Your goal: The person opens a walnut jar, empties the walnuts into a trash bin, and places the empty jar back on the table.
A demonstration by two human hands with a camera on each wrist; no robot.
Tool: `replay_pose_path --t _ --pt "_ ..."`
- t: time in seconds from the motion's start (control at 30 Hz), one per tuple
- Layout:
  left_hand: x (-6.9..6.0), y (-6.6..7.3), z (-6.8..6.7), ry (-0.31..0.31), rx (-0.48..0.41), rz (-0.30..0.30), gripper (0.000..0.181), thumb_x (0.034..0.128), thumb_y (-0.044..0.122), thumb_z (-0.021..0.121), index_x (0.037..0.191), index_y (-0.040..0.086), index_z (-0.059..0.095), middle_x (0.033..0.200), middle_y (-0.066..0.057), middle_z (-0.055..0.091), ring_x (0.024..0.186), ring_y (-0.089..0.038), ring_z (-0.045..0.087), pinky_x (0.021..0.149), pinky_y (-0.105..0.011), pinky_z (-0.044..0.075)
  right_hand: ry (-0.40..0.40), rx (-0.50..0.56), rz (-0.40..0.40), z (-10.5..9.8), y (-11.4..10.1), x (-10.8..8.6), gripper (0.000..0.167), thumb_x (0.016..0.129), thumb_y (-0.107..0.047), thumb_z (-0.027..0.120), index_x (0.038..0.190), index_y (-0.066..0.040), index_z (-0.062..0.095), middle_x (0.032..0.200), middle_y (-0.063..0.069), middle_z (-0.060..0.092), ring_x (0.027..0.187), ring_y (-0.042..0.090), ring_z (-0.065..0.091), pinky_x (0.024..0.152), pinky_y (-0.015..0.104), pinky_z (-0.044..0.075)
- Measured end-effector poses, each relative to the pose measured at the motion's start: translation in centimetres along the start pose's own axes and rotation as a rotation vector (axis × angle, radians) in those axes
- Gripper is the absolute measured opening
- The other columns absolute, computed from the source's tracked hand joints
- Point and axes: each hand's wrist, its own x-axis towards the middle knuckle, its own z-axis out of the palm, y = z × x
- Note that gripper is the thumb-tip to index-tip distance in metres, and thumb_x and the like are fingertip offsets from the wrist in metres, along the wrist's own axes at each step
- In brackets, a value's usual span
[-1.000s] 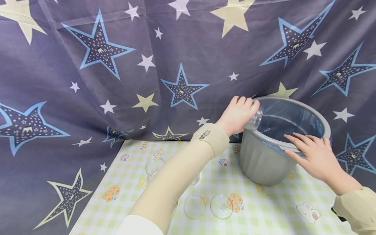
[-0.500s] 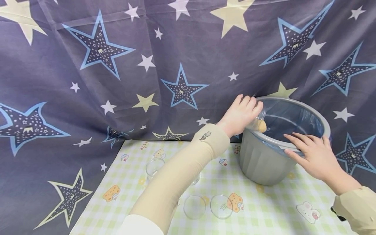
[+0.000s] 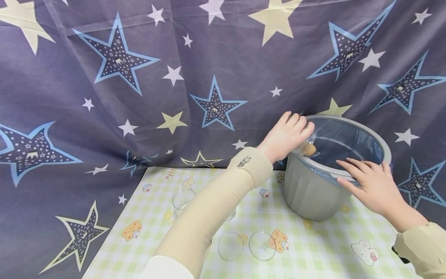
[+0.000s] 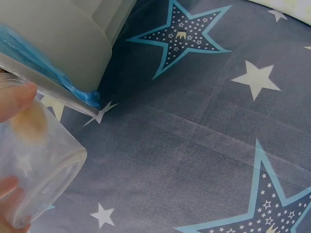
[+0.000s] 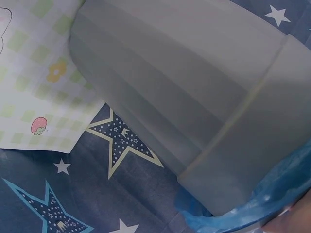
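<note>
My left hand (image 3: 287, 133) grips a clear jar (image 4: 53, 167), tipped over the left rim of a grey trash can (image 3: 313, 195). Tan material (image 3: 309, 150) sits at the jar's mouth in the head view; through the jar wall in the left wrist view it is a blurred tan patch. Its exact kind cannot be told. My right hand (image 3: 378, 190) rests on the can's near right rim, fingers extended over the opening. A blue plastic bag (image 5: 262, 204) lines the can and folds over its edge.
Two clear round lids, a left lid (image 3: 230, 246) and a right lid (image 3: 262, 246), lie on the checked tablecloth (image 3: 310, 252). A clear jar (image 3: 182, 198) stands left of my left forearm, which partly hides another clear thing (image 3: 232, 214). A star-patterned curtain (image 3: 146, 100) hangs behind.
My left hand has shifted slightly right over the can. The tan material has appeared at the jar's mouth and now looks browner than half a second ago. My right hand stays still.
</note>
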Motion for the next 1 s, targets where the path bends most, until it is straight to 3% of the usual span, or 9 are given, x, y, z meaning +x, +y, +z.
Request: replay_pose_path --t 0.47,0.7,0.83,1.0 --pt "0.2 -0.1 0.0 0.032 0.040 0.060 0.037 0.0874 0.005 0.042 0.121 0.016 0.050 0.118 -0.004 0.055 0.111 -0.024 0.052 0.104 -0.040 0.038 0.005 0.006 0.001 0.1 0.1 -0.1 0.053 0.092 -0.044 0.055 0.137 -0.017 0.048 0.132 0.024 0.049 0.111 0.050 0.042 0.092 0.072 0.018" --pt "-0.3 -0.1 0.3 0.008 0.036 0.024 0.046 0.0803 0.006 0.048 0.125 0.016 0.048 0.119 -0.005 0.054 0.110 -0.024 0.051 0.103 -0.040 0.038 0.012 0.004 -0.006 0.1 0.1 0.0 0.053 0.092 -0.044 0.055 0.136 -0.017 0.048 0.132 0.024 0.049 0.111 0.050 0.042 0.092 0.072 0.019" --pt "-0.6 -0.1 0.5 0.023 0.032 0.005 0.045 0.0815 0.006 0.046 0.125 0.016 0.049 0.119 -0.005 0.056 0.109 -0.024 0.052 0.101 -0.039 0.039 0.022 0.008 -0.009 0.1 0.1 0.0 0.052 0.091 -0.043 0.056 0.136 -0.017 0.048 0.132 0.024 0.049 0.111 0.050 0.042 0.094 0.075 0.017" --pt "-1.1 -0.4 0.5 -0.033 -0.049 -0.017 0.051 0.0794 0.023 0.061 0.128 0.014 0.047 0.121 -0.006 0.054 0.111 -0.023 0.052 0.100 -0.038 0.039 0.025 0.011 -0.012 0.2 0.1 0.0 0.052 0.092 -0.043 0.056 0.136 -0.017 0.048 0.131 0.024 0.049 0.111 0.050 0.042 0.094 0.075 0.017"
